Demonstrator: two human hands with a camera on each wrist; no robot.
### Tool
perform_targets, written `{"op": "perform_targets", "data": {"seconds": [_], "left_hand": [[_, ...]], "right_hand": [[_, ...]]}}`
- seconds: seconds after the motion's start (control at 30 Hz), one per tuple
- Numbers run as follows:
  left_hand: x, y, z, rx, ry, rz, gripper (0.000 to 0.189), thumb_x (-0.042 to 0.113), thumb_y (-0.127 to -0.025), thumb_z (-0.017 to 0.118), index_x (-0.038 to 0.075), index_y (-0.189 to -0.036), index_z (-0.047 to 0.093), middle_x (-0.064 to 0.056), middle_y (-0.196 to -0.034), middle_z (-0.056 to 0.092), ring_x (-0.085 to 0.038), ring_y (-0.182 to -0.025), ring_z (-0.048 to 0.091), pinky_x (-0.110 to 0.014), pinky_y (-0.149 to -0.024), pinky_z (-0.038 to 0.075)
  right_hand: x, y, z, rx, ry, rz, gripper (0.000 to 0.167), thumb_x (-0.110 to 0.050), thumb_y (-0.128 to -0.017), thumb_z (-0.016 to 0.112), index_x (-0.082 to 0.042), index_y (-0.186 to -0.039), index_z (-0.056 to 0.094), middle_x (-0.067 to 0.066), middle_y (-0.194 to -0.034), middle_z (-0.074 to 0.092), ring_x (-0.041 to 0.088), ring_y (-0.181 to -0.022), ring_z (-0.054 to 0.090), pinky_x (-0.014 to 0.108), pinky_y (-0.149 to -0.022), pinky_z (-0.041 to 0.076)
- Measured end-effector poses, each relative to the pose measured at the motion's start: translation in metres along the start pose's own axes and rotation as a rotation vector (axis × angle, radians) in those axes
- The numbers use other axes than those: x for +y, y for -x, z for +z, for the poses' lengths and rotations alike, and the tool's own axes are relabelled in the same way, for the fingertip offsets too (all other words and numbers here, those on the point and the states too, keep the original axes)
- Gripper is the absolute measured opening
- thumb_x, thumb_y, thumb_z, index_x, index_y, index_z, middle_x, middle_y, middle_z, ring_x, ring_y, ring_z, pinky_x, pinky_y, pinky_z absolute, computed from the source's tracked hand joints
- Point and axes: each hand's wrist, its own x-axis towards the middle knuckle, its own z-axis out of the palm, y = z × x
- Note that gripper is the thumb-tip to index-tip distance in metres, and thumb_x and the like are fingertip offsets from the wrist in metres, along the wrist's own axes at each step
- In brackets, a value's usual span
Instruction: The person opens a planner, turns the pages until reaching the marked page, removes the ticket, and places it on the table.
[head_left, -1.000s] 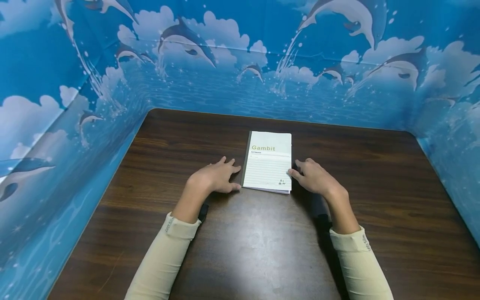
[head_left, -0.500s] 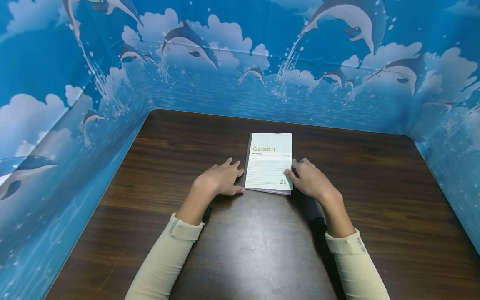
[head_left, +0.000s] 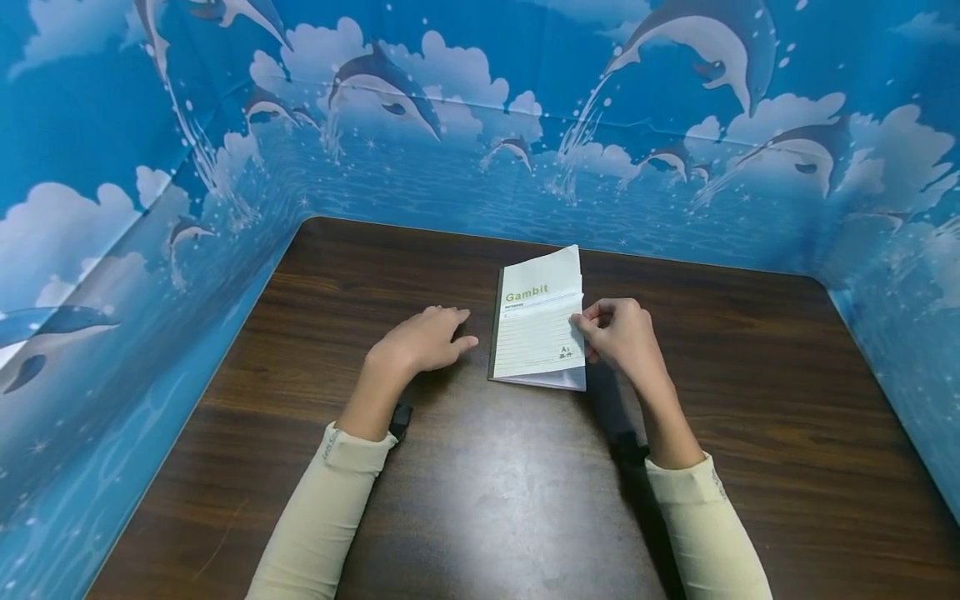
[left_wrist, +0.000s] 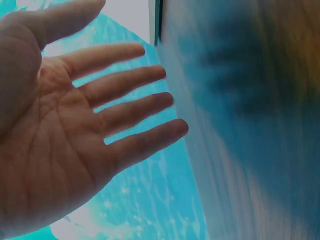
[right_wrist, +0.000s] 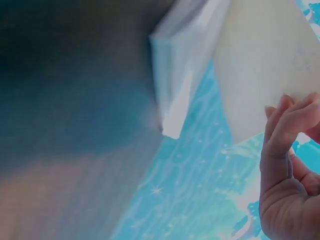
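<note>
A white notebook [head_left: 536, 333] with "Gambit" on its cover and a dark spine on the left lies on the table. My right hand [head_left: 618, 333] pinches the free right edge of the cover and holds it lifted and bowed. In the right wrist view the raised cover [right_wrist: 260, 65] stands apart from the page block [right_wrist: 182, 70], with curled fingers [right_wrist: 285, 120] at its edge. My left hand [head_left: 423, 340] is just left of the spine, apart from it. Its fingers [left_wrist: 135, 110] are straight and spread in the left wrist view, holding nothing.
The dark wood-grain table [head_left: 480, 492] has rounded far corners. A blue cloth [head_left: 450, 175] printed with dolphins and clouds hangs around its back and sides. Dark straps with small devices sit at both wrists.
My right hand has taken hold of the cover's right edge and lifted it from the pages. My left hand has drawn back leftward from the spine.
</note>
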Motion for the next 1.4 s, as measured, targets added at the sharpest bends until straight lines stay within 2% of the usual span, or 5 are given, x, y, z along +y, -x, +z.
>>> {"op": "perform_targets", "data": {"seconds": [0.13,0.47,0.97,1.23,1.4], "left_hand": [[-0.015,0.003,-0.008,0.074,0.061,-0.039,0.064,0.038,-0.115,0.05,0.003,-0.167,0.034,-0.023,-0.159,0.053,-0.04,-0.129,0.064,-0.054,-0.111,0.049],[-0.046,0.01,-0.025,0.072,0.124,-0.126,0.065,0.039,-0.116,0.046,0.0,-0.166,0.033,-0.024,-0.173,0.033,-0.044,-0.162,0.028,-0.065,-0.126,0.031],[-0.073,0.017,-0.034,0.055,0.187,-0.102,0.059,0.038,-0.116,0.047,0.002,-0.162,0.044,-0.022,-0.169,0.042,-0.043,-0.158,0.038,-0.064,-0.124,0.036],[-0.081,0.019,-0.041,0.094,0.414,-0.115,0.046,0.031,-0.117,0.044,-0.007,-0.122,0.07,-0.015,-0.099,0.069,-0.022,-0.08,0.065,-0.04,-0.082,0.059],[-0.091,0.02,-0.042,0.04,0.696,-0.165,0.046,0.026,-0.118,0.042,-0.016,-0.12,0.063,-0.014,-0.091,0.069,-0.014,-0.07,0.071,-0.034,-0.076,0.065]], "right_hand": [[-0.015,-0.005,-0.002,0.002,-0.047,-0.016,0.021,-0.015,-0.1,0.072,0.002,-0.087,0.071,0.012,-0.063,0.07,0.025,-0.05,0.069,0.032,-0.049,0.058],[-0.056,-0.014,0.002,-0.025,-0.001,-0.131,0.016,-0.019,-0.1,0.067,-0.005,-0.091,0.07,0.013,-0.073,0.075,0.017,-0.049,0.069,0.036,-0.051,0.058],[-0.117,-0.032,0.043,-0.073,0.06,-0.261,0.015,-0.021,-0.1,0.065,-0.014,-0.088,0.068,0.003,-0.075,0.073,0.018,-0.054,0.062,0.035,-0.055,0.045],[-0.136,-0.043,0.079,-0.12,0.134,-0.292,0.012,-0.017,-0.099,0.061,-0.013,-0.088,0.064,0.0,-0.066,0.058,0.017,-0.056,0.049,0.031,-0.052,0.034],[-0.146,-0.049,0.103,-0.177,0.167,-0.269,0.014,-0.019,-0.1,0.061,-0.015,-0.087,0.062,-0.003,-0.064,0.051,0.015,-0.056,0.046,0.029,-0.05,0.03]]}}
